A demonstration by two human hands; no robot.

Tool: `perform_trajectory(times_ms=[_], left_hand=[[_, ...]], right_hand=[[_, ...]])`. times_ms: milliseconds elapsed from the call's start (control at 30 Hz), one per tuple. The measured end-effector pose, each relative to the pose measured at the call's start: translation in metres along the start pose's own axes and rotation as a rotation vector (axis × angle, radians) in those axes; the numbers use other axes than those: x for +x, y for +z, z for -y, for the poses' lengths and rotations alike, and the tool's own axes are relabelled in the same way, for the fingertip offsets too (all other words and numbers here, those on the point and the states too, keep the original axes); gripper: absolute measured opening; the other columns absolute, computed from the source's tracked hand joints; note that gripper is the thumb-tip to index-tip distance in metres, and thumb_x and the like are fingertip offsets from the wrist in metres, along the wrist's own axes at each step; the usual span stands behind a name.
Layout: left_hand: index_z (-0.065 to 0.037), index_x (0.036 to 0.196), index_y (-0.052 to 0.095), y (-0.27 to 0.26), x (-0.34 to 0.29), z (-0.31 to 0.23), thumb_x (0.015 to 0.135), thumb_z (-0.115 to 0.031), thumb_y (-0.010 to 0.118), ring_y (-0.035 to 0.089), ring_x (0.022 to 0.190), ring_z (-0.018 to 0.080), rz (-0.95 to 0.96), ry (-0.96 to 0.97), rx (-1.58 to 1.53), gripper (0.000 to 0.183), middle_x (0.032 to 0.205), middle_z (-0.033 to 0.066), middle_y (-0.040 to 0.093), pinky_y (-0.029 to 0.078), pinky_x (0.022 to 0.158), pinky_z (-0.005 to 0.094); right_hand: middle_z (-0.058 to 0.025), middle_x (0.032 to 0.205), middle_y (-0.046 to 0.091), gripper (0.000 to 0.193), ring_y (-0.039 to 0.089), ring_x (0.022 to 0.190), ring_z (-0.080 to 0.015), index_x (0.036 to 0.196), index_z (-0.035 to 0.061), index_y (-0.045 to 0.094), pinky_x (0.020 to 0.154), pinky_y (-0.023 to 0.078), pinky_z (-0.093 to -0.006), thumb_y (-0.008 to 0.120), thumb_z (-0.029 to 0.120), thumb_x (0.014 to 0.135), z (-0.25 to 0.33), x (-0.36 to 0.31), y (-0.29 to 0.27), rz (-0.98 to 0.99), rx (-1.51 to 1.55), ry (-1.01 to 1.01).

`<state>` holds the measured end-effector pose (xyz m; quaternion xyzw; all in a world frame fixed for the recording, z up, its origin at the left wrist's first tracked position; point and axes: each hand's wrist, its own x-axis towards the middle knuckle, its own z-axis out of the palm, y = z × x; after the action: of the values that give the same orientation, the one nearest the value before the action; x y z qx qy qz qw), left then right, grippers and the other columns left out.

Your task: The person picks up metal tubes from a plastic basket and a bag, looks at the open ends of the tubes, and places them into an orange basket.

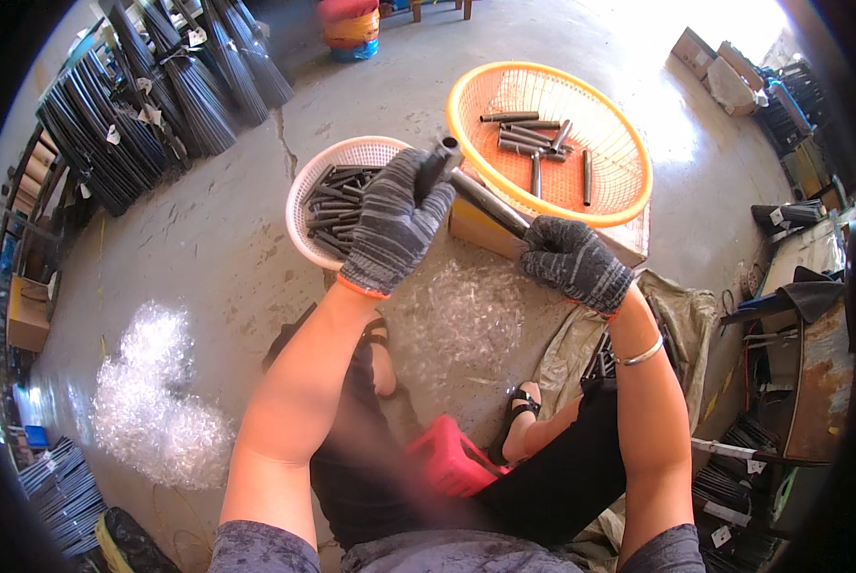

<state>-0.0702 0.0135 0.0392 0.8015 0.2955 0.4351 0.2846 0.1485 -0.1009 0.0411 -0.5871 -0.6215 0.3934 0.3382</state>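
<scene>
Gripping a long dark tube (490, 203) in our right hand's (576, 265) closed fingers, we hold it before the orange basket's (519, 67) left rim, while our left hand's (392, 226) fingers wrap a shorter tube (436, 170) near its far end; whether the two touch, we cannot tell. Left of that basket, our left hand partly blocks a pale basket (293, 202) of dark pieces (335, 208); a box (481, 227) sits under the orange basket.

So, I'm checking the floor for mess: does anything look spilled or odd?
Yes: clear, shiny scraps lie heaped on the floor at the left, with more scattered ahead of the feet; odd because nothing contains them.
</scene>
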Motion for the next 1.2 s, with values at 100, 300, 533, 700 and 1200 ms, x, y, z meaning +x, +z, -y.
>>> perform_trajectory(times_ms=[100,300,533,700,1200], left_hand=[[-0.001,0.109,0.058,0.009,-0.005,0.003,0.081,-0.003,0.068,0.058,0.078,0.0148,0.214,0.195,-0.106,0.03,0.089,0.0092,0.064,0.049,0.072,0.0296],[-0.002,0.114,0.055,0.021,-0.009,0.002,0.079,-0.003,0.07,0.058,0.087,0.0129,0.726,-0.095,-0.102,0.038,0.099,0.0063,0.063,0.048,0.082,0.0261],[-0.003,0.113,0.053,0.029,-0.003,-0.018,0.08,-0.002,0.07,0.061,0.084,0.0115,0.483,-0.506,-0.681,0.037,0.096,0.0036,0.064,0.05,0.075,0.0268],[-0.003,0.104,0.059,0.028,-0.002,-0.03,0.081,-0.005,0.069,0.059,0.066,0.0079,0.538,-0.515,-0.611,0.025,0.087,0.0026,0.065,0.047,0.055,0.0212],[-0.002,0.101,0.062,0.029,-0.005,-0.025,0.081,-0.006,0.071,0.055,0.056,0.0071,0.536,-0.45,-0.581,0.023,0.077,0.0004,0.063,0.043,0.049,0.0218]], right_hand=[[-0.0066,0.072,0.057,0.008,0.053,0.066,-0.0206,0.076,0.0033,0.06,0.063,0.046,-0.0321,0.068,0.003,0.074,0.001,-0.001,0.005,-0.016,-0.297,-0.249],[-0.0132,0.086,0.058,0.013,0.058,0.083,-0.0327,0.086,0.005,0.064,0.075,0.048,-0.0396,0.065,0.005,0.073,0.019,0.003,0.002,0.113,-0.454,-0.337],[-0.0115,0.099,0.062,0.01,0.057,0.094,-0.0171,0.085,0.0012,0.061,0.085,0.047,-0.0307,0.067,-0.001,0.076,0.009,-0.002,-0.029,-0.27,0.145,-0.294],[-0.0047,0.084,0.064,0.013,0.059,0.078,-0.0107,0.091,-0.0013,0.062,0.074,0.05,-0.0255,0.064,-0.004,0.078,0.016,0.0,-0.013,-0.374,0.169,-0.108],[-0.0072,0.086,0.064,0.009,0.059,0.083,-0.0119,0.081,-0.0014,0.055,0.078,0.049,-0.0274,0.058,-0.01,0.079,0.015,0.005,-0.002,-0.458,0.083,-0.237]])
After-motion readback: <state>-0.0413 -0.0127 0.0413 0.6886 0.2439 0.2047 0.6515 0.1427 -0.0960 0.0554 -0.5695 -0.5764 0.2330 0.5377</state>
